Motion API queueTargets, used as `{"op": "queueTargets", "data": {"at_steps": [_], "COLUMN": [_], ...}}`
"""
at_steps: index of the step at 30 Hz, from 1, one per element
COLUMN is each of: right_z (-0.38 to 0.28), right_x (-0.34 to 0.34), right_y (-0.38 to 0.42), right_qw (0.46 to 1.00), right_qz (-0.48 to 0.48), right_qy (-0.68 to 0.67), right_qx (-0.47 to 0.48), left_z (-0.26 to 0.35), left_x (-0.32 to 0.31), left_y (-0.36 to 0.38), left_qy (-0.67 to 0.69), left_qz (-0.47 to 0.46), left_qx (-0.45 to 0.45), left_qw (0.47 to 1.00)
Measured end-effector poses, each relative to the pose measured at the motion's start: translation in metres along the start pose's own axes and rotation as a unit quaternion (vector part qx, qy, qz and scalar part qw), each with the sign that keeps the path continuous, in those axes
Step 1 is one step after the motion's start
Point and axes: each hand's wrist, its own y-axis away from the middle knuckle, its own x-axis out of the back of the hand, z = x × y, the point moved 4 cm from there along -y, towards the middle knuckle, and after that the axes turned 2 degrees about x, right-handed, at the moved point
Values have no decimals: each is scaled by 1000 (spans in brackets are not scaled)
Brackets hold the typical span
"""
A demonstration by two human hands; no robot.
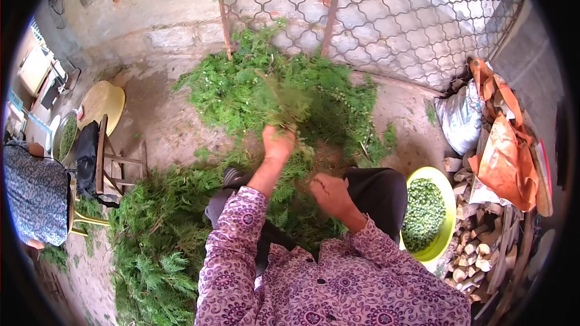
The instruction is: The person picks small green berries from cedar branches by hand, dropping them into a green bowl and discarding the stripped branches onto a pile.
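My left hand (pixel 278 142) is closed around the stem end of a feathery green branch (pixel 283 101), which is smeared by motion. Beyond it lies a pile of similar green branches (pixel 223 87) against the wall. Over my lap, my right hand (pixel 331 194) is curled closed, and whether anything is inside it stays hidden. To the right of my knee stands a yellow-green basin (pixel 450 205) holding many small round green pieces (pixel 423 214).
A larger heap of cut greenery (pixel 160 247) lies at my left. Stacked firewood (pixel 474 253), a white sack (pixel 462 115) and an orange sack (pixel 507 163) stand at right. A wire mesh panel (pixel 386 30) leans behind. Another person (pixel 36 187) and a wooden chair (pixel 124 160) are at left.
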Motion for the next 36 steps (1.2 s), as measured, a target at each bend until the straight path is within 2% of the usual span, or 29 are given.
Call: {"op": "queueTargets", "data": {"at_steps": [1, 2, 3, 4, 5, 6, 7, 8, 9, 10, 11, 12, 14, 15, 17, 18, 19, 20, 23, 24, 25, 27, 29, 31, 33, 35, 36], "right_z": [0, -1, -1, -4, -2, 15, 40, 54, 69, 107, 130, 126, 219, 246, 277, 262, 240, 243, 196, 179, 163, 134, 90, 49, 37, 14, 7], "right_x": [-1, 7, 25, 45, 71, 97, 123, 149, 181, 211, 236, 246, 273, 280, 290, 288, 285, 284, 263, 254, 243, 215, 179, 147, 118, 101, 95], "right_y": [5, 7, 8, 10, 18, 24, 34, 45, 60, 78, 95, 111, 161, 184, 194, 195, 192, 186, 139, 120, 100, 63, 25, -4, -27, -47, -55], "right_qw": [997, 997, 999, 996, 983, 978, 957, 933, 941, 921, 904, 868, 790, 770, 728, 798, 839, 845, 864, 882, 898, 949, 974, 996, 998, 995, 992], "right_qz": [-47, -44, 14, 71, 80, 159, 217, 263, 315, 378, 406, 408, 252, 242, 48, 178, 306, 314, 309, 305, 298, 267, 167, 80, 5, -20, -42], "right_qy": [-55, -54, -44, -35, -115, -74, -165, -230, -90, 3, 126, 268, 512, 553, 605, 498, 374, 344, 333, 273, 212, 11, -82, -20, -58, -90, -119], "right_qx": [-29, -30, -1, 28, -115, -116, -101, -84, -88, -96, -30, -90, -222, -205, -318, -288, -250, -262, -219, -232, -245, -167, -128, -20, 35, 26, 15], "left_z": [5, 12, 26, 52, 61, 63, 62, 62, 64, 64, 64, 68, 74, 69, 57, 60, 60, 59, 68, 68, 67, 74, 74, 71, 70, 77, 79], "left_x": [2, 4, -1, -20, -22, -23, -24, -28, -28, -29, -30, -32, -39, -38, -37, -39, -40, -42, -47, -49, -51, -52, -52, -51, -52, -53, -56], "left_y": [2, 7, 14, 33, 35, 37, 38, 39, 38, 37, 38, 40, 49, 47, 46, 50, 51, 53, 59, 61, 62, 63, 63, 60, 59, 59, 58], "left_qy": [1, -196, -386, -65, -65, -89, -112, -34, -32, -6, 20, 21, -11, -8, 57, 47, 42, 40, -11, 11, 34, 11, 45, 37, 30, -58, -40], "left_qz": [-3, -12, -18, 20, 22, -3, -28, -33, -34, -59, -84, -85, -84, -84, -143, -150, -153, -149, -158, -171, -183, -190, -201, -191, -178, -157, -147], "left_qx": [1, -48, -95, 106, 106, 151, 193, 151, 150, 163, 177, 177, 264, 259, 228, 239, 241, 251, 261, 268, 275, 273, 314, 309, 303, 257, 237], "left_qw": [1000, 979, 917, 992, 992, 985, 974, 987, 988, 985, 980, 980, 961, 962, 961, 958, 957, 956, 952, 948, 943, 943, 927, 931, 936, 952, 959]}}
